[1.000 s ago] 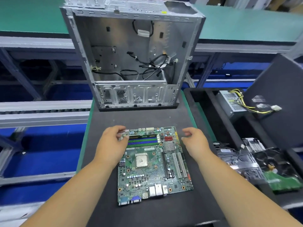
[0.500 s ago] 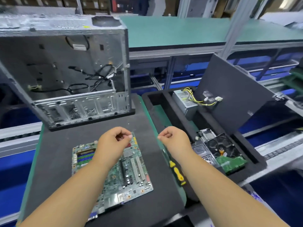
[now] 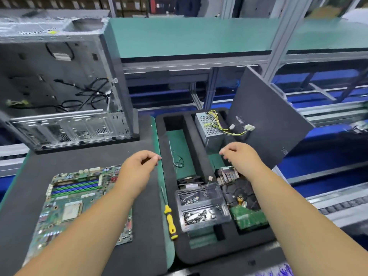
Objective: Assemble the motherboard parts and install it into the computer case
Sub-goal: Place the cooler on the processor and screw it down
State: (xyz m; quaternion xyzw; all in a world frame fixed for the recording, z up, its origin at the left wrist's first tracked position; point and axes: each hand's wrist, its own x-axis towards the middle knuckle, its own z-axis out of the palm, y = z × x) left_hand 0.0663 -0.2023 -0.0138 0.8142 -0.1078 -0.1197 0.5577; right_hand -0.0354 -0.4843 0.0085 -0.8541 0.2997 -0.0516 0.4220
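Reaching toward the foam parts tray (image 3: 167,156): left hand (image 3: 137,170) and right hand (image 3: 242,158) loosely curled, holding nothing. Motherboard (image 3: 73,200) lies flat on the mat, case (image 3: 59,86) behind it. Risk: left forearm hovers over the board, could snag it; screwdriver (image 3: 170,221) may roll.

electronics assembly line | green-topped benches (image 3: 189,34) | foam parts tray (image 3: 169,172) | conveyor rollers (image 3: 338,206)

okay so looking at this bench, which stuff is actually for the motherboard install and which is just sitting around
For the job: motherboard flat on the black mat; open computer case behind it; yellow screwdriver; clear box of screws.

Lying about: power supply with yellow wires, fan, leaning dark panel, all at the foam tray.
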